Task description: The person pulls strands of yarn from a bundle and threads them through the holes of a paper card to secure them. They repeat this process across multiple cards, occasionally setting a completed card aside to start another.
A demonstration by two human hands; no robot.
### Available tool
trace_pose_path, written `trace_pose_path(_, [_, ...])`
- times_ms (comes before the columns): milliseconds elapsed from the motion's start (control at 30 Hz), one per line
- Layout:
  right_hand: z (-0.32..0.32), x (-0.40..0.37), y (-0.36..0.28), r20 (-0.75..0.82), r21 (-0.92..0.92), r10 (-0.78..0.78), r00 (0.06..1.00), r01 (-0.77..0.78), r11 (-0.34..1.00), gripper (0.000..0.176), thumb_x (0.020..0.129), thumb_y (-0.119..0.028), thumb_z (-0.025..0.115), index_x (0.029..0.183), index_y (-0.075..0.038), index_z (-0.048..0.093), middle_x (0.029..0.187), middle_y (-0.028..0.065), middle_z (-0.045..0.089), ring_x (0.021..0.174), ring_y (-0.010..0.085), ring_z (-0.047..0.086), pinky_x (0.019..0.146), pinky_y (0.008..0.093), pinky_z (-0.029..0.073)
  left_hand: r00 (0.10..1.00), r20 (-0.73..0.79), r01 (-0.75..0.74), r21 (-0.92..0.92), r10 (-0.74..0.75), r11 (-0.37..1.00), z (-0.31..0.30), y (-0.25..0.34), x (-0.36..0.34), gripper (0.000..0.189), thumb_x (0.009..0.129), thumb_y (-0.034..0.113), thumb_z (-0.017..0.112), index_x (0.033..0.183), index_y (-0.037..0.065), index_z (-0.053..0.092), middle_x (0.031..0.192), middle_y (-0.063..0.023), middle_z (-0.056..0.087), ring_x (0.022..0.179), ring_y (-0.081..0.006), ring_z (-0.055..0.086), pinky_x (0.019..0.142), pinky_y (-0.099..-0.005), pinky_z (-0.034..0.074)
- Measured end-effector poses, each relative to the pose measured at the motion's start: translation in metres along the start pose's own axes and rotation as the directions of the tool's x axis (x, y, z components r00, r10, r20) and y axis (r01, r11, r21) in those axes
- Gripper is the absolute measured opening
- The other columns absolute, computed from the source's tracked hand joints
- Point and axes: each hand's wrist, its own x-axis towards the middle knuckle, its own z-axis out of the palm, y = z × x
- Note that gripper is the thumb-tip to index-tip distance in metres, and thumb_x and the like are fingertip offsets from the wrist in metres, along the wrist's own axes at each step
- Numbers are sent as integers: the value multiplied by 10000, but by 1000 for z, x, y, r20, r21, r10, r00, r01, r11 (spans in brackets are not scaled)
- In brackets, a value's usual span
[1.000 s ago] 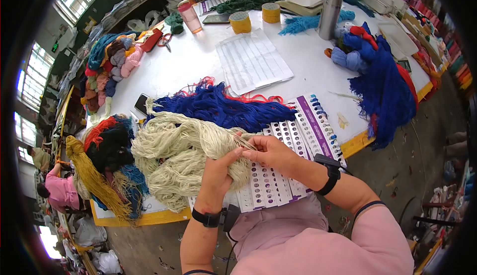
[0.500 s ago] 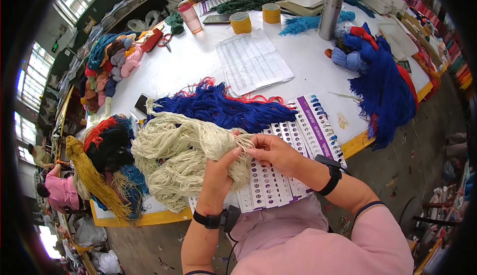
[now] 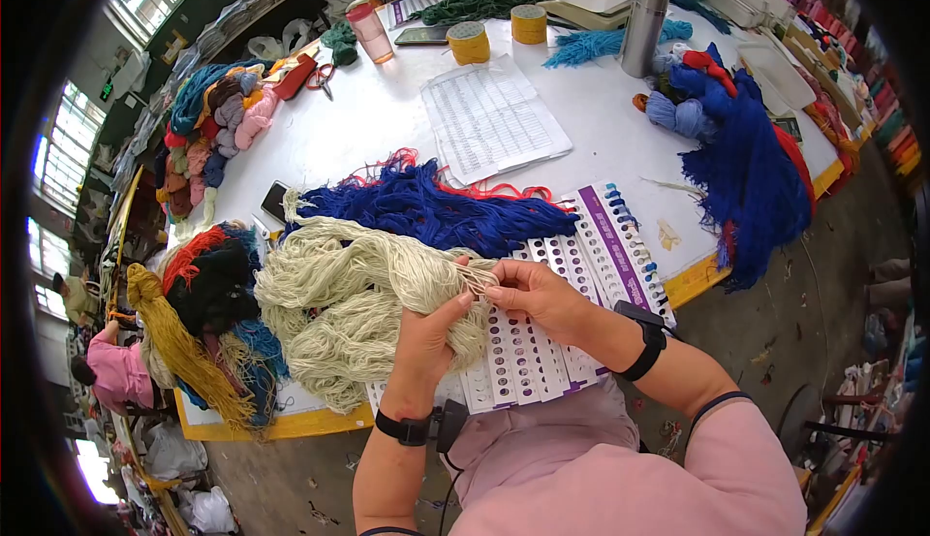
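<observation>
A large cream yarn hank (image 3: 329, 274) spreads over the near table edge. Its right end is gathered in my left hand (image 3: 431, 334), thumb on top and fingers curled beneath. My right hand (image 3: 531, 289) pinches cream strands at that same end, thumb against fingertips, close beside the left thumb. Under both hands lie white punched shade cards (image 3: 523, 366) with purple edges; several carry rows of holes, and one has blue yarn tufts along its side. A blue yarn hank (image 3: 426, 208) with red strands behind it lies just beyond the cream one.
Mustard yarn (image 3: 184, 342) hangs over the table's left edge near black and red hanks. Farther back are printed sheets (image 3: 494, 119), red scissors (image 3: 323, 78), a pink bottle (image 3: 370, 32), yellow thread cones (image 3: 469, 44) and a steel flask (image 3: 643, 30). Blue yarn (image 3: 746, 177) drapes over the right edge.
Both hands stay almost in place on the cream yarn. My right fingers have shifted very slightly at the strands; the rest of the table looks the same.
</observation>
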Motion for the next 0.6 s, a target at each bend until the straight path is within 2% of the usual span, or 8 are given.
trace_pose_path(200, [1, 0, -2, 8, 12, -1, 1000, 1, 1000, 111, 951, -187, 619, 957, -82, 583, 766, -67, 514, 632, 22, 431, 544, 170, 348, 1000, -3, -1, -6, 1, 1000, 0, 0, 0, 530, 827, -73, 645, 1329, -24, 480, 1283, -120, 572, 1127, -185, 587, 957, -319, 489])
trace_pose_path(300, [1, 1, -1, 26, 104, -22, 999, 19, 994, 118, 954, -184, 613, 961, -73, 573, 752, -58, 513, 624, 23, 430, 539, 166, 343, 999, 19, 39, -4, -38, 999, -5, 1, 1, 532, 826, -72, 649, 1328, -22, 481, 1279, -120, 576, 1130, -188, 588, 956, -322, 490])
trace_pose_path(400, [7, -4, -13, 8, 67, 50, 999, -51, 996, 109, 965, -170, 588, 970, -63, 569, 724, -53, 511, 607, 25, 427, 525, 168, 329, 999, 12, 41, 3, -41, 999, -4, 1, 2, 532, 826, -67, 653, 1328, -20, 484, 1248, -113, 591, 1113, -189, 596, 948, -322, 491])
trace_pose_path(500, [5, 0, -12, 49, -50, 85, 995, -82, 995, 113, 974, -171, 567, 970, -58, 572, 700, -55, 507, 590, 30, 422, 514, 180, 321, 1000, -20, 15, 5, -15, 1000, 1, -1, 1, 529, 829, -60, 655, 1328, -18, 486, 1211, -103, 605, 1089, -184, 606, 937, -321, 493])
trace_pose_path(600, [1, 6, -7, -22, 74, 109, 994, -107, 992, 111, 980, -180, 560, 979, -70, 574, 714, -52, 528, 588, 33, 442, 517, 179, 349, 1000, -10, 12, 9, -12, 1000, 0, 1, 0, 533, 838, -48, 652, 1339, -14, 476, 1217, -105, 604, 1091, -184, 606, 942, -321, 489])
